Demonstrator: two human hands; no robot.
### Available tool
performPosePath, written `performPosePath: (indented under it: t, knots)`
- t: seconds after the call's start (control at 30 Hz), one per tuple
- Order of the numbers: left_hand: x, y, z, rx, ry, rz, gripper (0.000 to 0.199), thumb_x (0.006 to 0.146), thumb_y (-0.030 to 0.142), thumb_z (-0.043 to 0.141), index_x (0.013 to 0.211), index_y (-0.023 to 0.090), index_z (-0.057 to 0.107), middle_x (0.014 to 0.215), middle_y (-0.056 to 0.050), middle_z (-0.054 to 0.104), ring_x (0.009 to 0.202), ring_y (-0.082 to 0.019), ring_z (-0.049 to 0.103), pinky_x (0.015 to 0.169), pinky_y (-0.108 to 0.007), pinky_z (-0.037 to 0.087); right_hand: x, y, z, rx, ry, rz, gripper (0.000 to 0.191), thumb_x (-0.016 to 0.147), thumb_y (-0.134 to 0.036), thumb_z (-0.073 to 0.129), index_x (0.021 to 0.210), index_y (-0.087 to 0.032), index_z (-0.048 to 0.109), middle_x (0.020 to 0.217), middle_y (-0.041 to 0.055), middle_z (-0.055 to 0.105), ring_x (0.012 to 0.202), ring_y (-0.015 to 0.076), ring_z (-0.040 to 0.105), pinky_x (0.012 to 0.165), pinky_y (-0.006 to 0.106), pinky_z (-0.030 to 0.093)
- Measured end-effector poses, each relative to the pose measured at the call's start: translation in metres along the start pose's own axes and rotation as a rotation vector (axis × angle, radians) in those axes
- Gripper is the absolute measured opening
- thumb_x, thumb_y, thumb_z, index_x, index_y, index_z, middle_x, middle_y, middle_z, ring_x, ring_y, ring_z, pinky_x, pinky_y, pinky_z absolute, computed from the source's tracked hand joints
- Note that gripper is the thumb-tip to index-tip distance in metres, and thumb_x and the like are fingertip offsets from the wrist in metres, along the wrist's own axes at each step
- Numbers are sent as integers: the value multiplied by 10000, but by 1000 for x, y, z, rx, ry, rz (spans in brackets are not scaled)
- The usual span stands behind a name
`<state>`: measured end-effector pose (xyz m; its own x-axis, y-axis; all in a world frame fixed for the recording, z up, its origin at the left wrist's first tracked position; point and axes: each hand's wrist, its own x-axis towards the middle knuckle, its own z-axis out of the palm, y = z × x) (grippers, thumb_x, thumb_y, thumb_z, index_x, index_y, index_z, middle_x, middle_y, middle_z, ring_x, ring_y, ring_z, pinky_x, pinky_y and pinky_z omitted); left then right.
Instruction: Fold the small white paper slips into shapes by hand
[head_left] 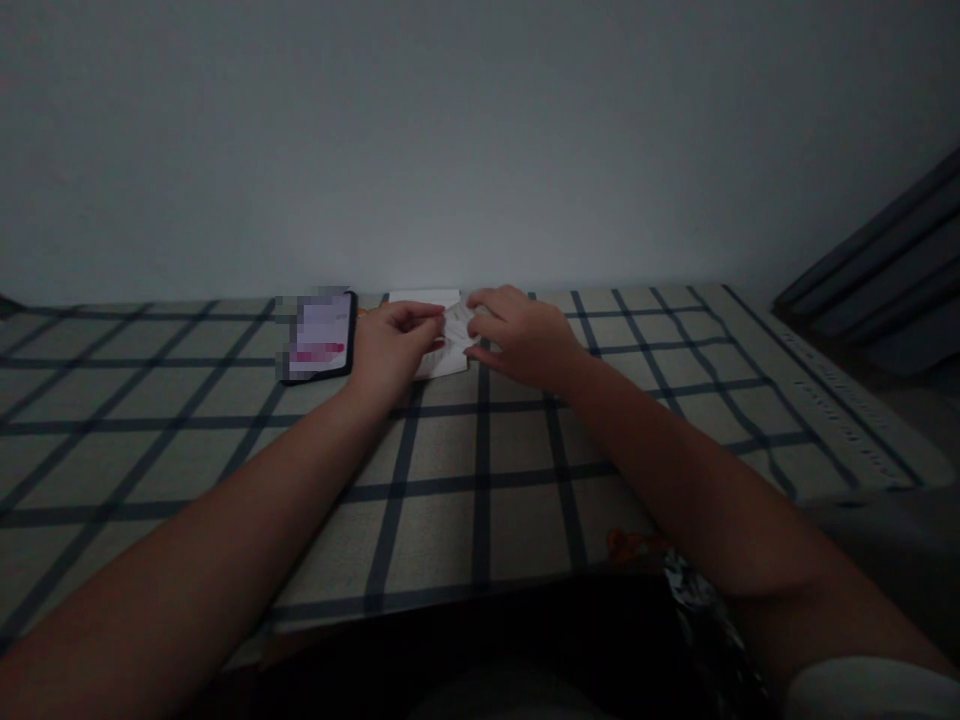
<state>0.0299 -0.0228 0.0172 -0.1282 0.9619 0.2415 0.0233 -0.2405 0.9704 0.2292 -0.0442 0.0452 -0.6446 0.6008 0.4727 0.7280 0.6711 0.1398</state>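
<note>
A crumpled piece of thin white paper [459,322] lies between my hands at the back of the table. It rests over a flat white sheet [424,296], whose far and near edges show around it. My left hand [397,340] has its fingers curled, with thumb and fingertips at the left edge of the crumpled paper. From the other side, my right hand [525,335] reaches in with bent fingers, their tips closing around the paper's right edge. Dim light hides the exact contact of the fingertips.
A phone [322,340] with a lit screen, partly blurred, lies left of my left hand. A checked cloth [442,450] covers the table, which meets a plain wall [480,140]. Dark folded fabric [892,260] hangs at the right. Something orange [634,545] lies by the front edge.
</note>
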Motion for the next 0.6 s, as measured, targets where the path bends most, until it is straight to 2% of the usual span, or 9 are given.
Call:
performPosePath:
  t: [0.1, 0.23, 0.37, 0.43, 0.53, 0.6]
  knots:
    - [-1, 3, 2, -84, 3, -61, 163, 673, 189, 804, 822, 147, 752, 801, -27, 742, 716, -145, 697, 719, -283, 616, -1, 1, 4, 89, 89, 47, 325, 979, -313, 656, 1278, -188, 646, 1510, 157, 526, 1275, 316, 538, 896, 404, 550]
    - [2, 4, 2, -188, 37, -131, 171, 656, 150, 796, 813, 145, 729, 819, -26, 739, 720, -134, 695, 724, -265, 608, -2, 4, 20, 256, 177, 133, 663, 959, -365, 678, 1565, -255, 432, 1551, 142, 464, 1346, 313, 516, 1034, 442, 544]
    - [3, 6, 2, -256, 40, -175, 157, 656, 100, 776, 781, 137, 688, 772, -13, 704, 681, -110, 669, 707, -229, 593, 0, 12, 43, 493, 207, 185, 843, 942, -473, 675, 1651, -251, 278, 1597, 154, 432, 1339, 301, 534, 1045, 446, 560]
    - [3, 7, 4, -260, 15, -205, 173, 657, 72, 761, 789, 140, 671, 769, -12, 700, 682, -107, 667, 702, -217, 590, 2, 18, 54, 587, 226, 205, 853, 927, -505, 684, 1640, -221, 311, 1586, 171, 456, 1283, 299, 578, 1034, 469, 562]
    - [1, 7, 5, -242, -11, -245, 231, 646, 50, 749, 834, 153, 660, 805, -10, 696, 708, -115, 666, 704, -229, 602, 4, 26, 62, 684, 215, 218, 737, 913, -553, 685, 1534, -201, 499, 1468, 166, 577, 1130, 267, 657, 1023, 486, 557]
    - [1, 6, 4, -232, -52, -266, 281, 627, 62, 765, 873, 160, 669, 875, -18, 704, 751, -126, 668, 715, -252, 619, 5, 29, 63, 727, 224, 194, 711, 884, -584, 710, 1445, -164, 597, 1404, 171, 623, 1178, 278, 638, 1045, 481, 542]
